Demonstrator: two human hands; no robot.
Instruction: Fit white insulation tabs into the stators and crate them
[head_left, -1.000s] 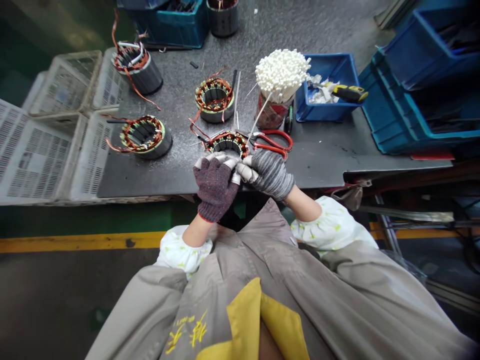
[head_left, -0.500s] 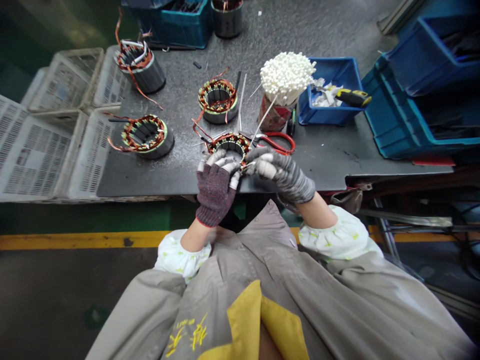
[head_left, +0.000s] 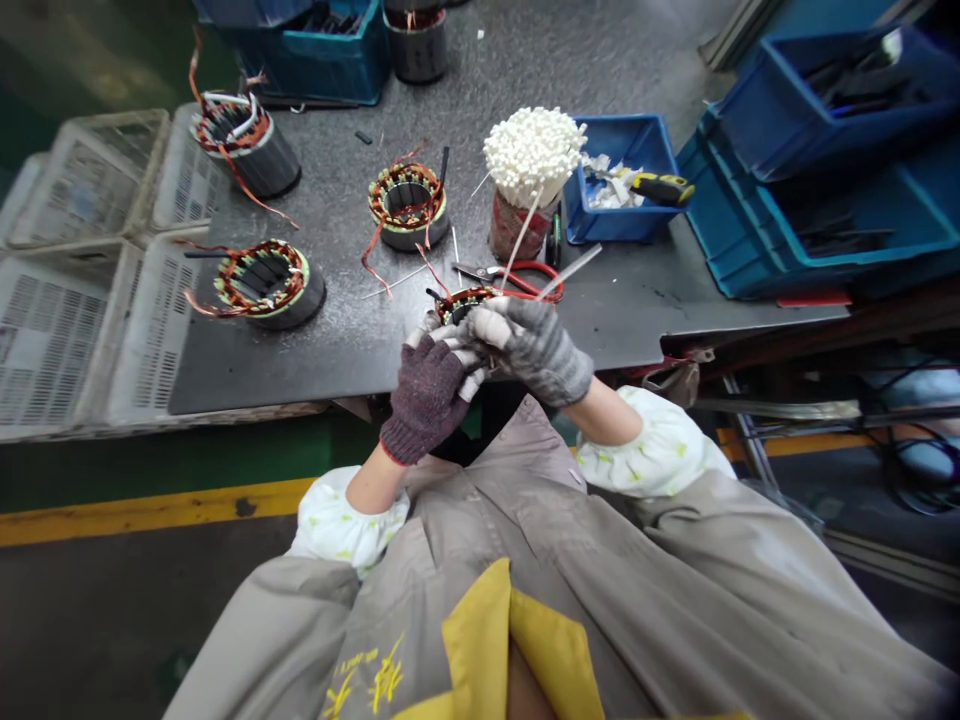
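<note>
My left hand [head_left: 431,390], in a purple knit glove with white fingertips, grips the near side of a wound stator [head_left: 461,300] at the table's front edge. Copper windings and leads show at its far side; my hands hide the rest. My right hand [head_left: 536,345], in a grey glove, is closed at the stator's right side, fingers pinched together against the left hand's. White strips that look like cable ties stick up by it: a slim cable tie [head_left: 523,235] and a paler, smeared strip [head_left: 571,270]. Just behind lie red-handled cutters [head_left: 540,280], partly covered.
Other stators stand behind [head_left: 409,205], at left [head_left: 262,285] and at back left [head_left: 251,150]. A pot [head_left: 517,225] holds a thick white bundle. Right of it, a blue bin [head_left: 626,225] contains white scraps and a yellow-black tool. Teal crates [head_left: 742,250] and white baskets [head_left: 67,340] flank the table.
My right hand has shifted left over the stator, closer to the left hand, and covers more of it. The stator has come nearer the edge and appears tilted. The view has shifted slightly.
</note>
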